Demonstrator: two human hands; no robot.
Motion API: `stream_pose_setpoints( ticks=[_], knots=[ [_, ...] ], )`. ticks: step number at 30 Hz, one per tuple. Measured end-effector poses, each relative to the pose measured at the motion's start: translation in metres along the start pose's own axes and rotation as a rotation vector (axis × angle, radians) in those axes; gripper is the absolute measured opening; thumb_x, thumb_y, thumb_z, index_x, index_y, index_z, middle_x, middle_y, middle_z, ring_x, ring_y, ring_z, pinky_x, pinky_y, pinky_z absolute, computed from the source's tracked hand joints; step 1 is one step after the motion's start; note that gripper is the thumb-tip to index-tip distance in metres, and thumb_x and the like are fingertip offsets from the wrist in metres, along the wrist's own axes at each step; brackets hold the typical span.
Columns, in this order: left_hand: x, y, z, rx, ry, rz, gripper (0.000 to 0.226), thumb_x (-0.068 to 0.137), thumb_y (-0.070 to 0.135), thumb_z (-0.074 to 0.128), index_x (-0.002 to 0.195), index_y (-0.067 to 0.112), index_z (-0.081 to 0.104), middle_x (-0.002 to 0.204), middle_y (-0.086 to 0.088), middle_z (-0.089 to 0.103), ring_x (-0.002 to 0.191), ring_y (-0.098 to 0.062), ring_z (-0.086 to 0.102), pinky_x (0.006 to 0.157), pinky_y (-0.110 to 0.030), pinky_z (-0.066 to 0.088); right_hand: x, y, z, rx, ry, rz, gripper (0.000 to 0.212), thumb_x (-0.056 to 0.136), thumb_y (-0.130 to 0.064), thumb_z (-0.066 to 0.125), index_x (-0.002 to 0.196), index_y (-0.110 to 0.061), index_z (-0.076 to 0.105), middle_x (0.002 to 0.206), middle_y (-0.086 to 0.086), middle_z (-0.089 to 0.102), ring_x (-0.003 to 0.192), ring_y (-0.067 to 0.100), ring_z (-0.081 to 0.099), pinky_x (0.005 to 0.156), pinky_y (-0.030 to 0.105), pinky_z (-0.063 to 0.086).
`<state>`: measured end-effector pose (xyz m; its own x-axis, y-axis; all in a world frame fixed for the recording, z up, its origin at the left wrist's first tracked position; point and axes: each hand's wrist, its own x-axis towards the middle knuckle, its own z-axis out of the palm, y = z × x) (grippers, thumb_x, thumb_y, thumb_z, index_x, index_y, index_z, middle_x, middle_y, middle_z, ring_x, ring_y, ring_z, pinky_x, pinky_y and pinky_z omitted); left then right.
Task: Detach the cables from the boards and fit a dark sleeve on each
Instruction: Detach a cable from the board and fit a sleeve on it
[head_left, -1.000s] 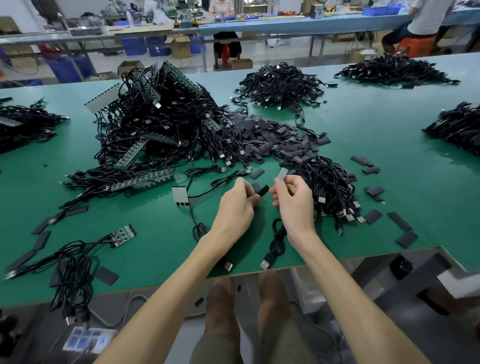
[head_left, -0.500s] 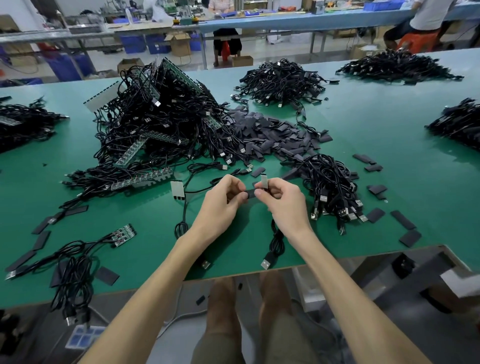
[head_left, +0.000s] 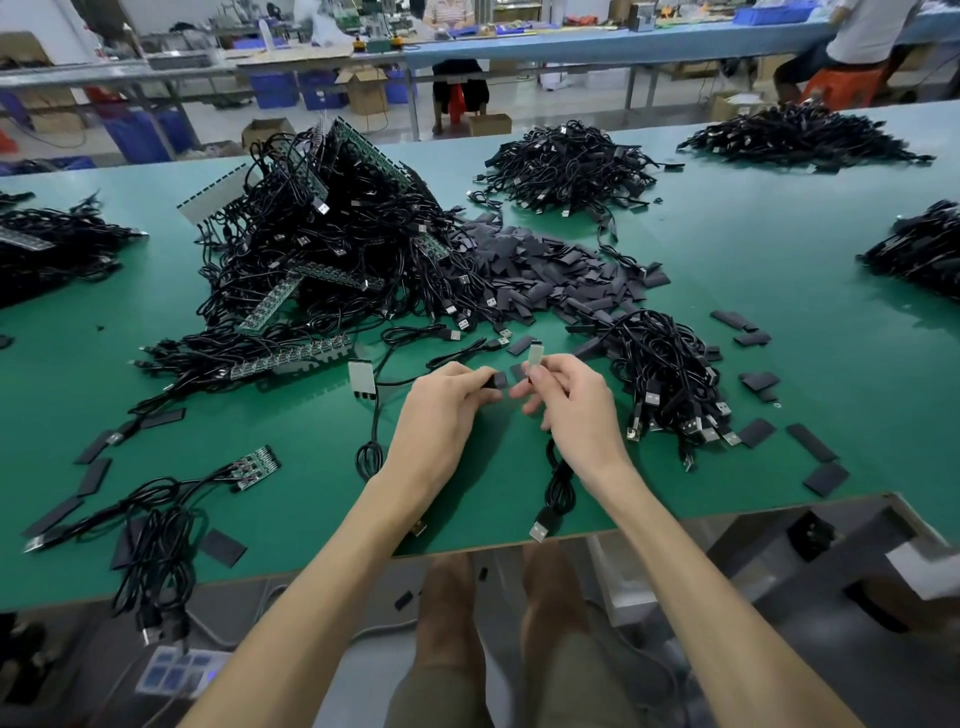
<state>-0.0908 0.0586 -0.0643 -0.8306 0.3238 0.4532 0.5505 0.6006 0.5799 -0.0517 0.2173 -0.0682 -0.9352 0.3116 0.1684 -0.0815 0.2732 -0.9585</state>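
Observation:
My left hand (head_left: 447, 400) pinches a small dark sleeve (head_left: 497, 381) between thumb and fingertips. My right hand (head_left: 569, 397) holds the small pale end piece (head_left: 535, 356) of a black cable upright, a little to the right of the sleeve. That cable (head_left: 558, 483) hangs below the right wrist and its USB plug (head_left: 540, 530) lies at the table's front edge. A big tangle of cables still joined to green boards (head_left: 322, 254) lies behind my left hand. Loose dark sleeves (head_left: 540, 270) are heaped in the middle.
A bundle of black cables (head_left: 670, 379) lies just right of my right hand. A small board with cables (head_left: 254, 465) sits front left. More cable piles are at back centre (head_left: 566, 166) and back right (head_left: 800, 135). Stray sleeves dot the green table (head_left: 831, 332).
My hands met half a second ago, with sleeve and cable end together; now they have parted slightly. The pale end piece stands more upright in my right hand.

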Motion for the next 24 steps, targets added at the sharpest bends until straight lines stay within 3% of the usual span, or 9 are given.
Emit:
stream_pose_setpoints(
  ticks=[3,6,9,13,17,21,24],
  knots=[
    [0.0004,-0.0032,0.0011,-0.051,0.012,-0.054,0.015,0.094,0.001,0.067,0.104,0.002,0.078,0.093,-0.008,0.071,0.080,-0.027,0.069,0.078,-0.044,0.057,-0.0020,-0.0009,-0.0025,-0.011,0.024,-0.003,0.013,0.103,-0.023,0.059,0.093,-0.016,0.063,0.077,-0.007,0.076,0.063,0.010,0.063,0.064,0.029,0.051],
    [0.0010,-0.0040,0.0015,-0.025,0.047,-0.050,0.013,0.094,0.000,0.067,0.101,0.002,0.078,0.089,-0.008,0.071,0.074,-0.026,0.067,0.074,-0.044,0.057,-0.0033,-0.0023,-0.0034,-0.003,0.026,0.002,0.020,0.098,-0.032,0.066,0.087,-0.016,0.067,0.071,-0.005,0.074,0.069,0.027,0.065,0.066,0.041,0.053],
    [0.0007,-0.0053,0.0022,-0.040,0.076,-0.071,0.019,0.094,-0.005,0.063,0.102,0.002,0.079,0.088,-0.006,0.070,0.069,-0.017,0.065,0.074,-0.041,0.058,-0.0025,-0.0006,-0.0031,-0.007,0.037,-0.002,0.014,0.094,-0.030,0.071,0.085,-0.020,0.071,0.067,-0.006,0.071,0.066,0.010,0.066,0.066,0.029,0.053],
    [-0.0007,-0.0059,0.0023,-0.063,0.073,-0.074,0.024,0.095,-0.008,0.059,0.107,0.002,0.078,0.092,-0.004,0.069,0.072,0.005,0.061,0.075,-0.037,0.059,-0.0018,0.0014,-0.0027,-0.006,0.040,0.000,0.010,0.093,-0.026,0.071,0.085,-0.021,0.075,0.065,-0.007,0.071,0.064,0.004,0.064,0.063,0.021,0.050],
    [-0.0014,-0.0062,0.0014,-0.040,0.054,-0.064,0.028,0.096,-0.011,0.055,0.109,0.003,0.076,0.095,-0.002,0.066,0.077,-0.004,0.066,0.077,-0.040,0.060,-0.0021,0.0006,-0.0027,0.001,0.001,0.002,0.013,0.094,-0.027,0.070,0.084,-0.022,0.076,0.062,-0.008,0.068,0.055,0.000,0.055,0.053,0.015,0.040],
    [-0.0048,-0.0026,-0.0012,0.034,-0.003,0.013,0.027,0.096,-0.007,0.057,0.111,0.007,0.074,0.103,-0.001,0.063,0.087,-0.011,0.068,0.084,-0.037,0.059,-0.0024,0.0011,-0.0026,-0.017,-0.041,-0.004,0.013,0.094,-0.027,0.070,0.084,-0.023,0.077,0.061,-0.007,0.069,0.055,0.000,0.056,0.055,0.016,0.041],
    [-0.0039,0.0035,-0.0038,-0.077,-0.111,-0.028,0.022,0.101,0.016,0.055,0.115,0.011,0.071,0.112,0.004,0.063,0.095,-0.002,0.066,0.092,-0.035,0.054,-0.0026,0.0011,-0.0031,-0.048,-0.072,-0.018,0.012,0.094,-0.024,0.070,0.085,-0.021,0.077,0.061,-0.008,0.069,0.057,-0.001,0.059,0.059,0.014,0.043]
  ],
)
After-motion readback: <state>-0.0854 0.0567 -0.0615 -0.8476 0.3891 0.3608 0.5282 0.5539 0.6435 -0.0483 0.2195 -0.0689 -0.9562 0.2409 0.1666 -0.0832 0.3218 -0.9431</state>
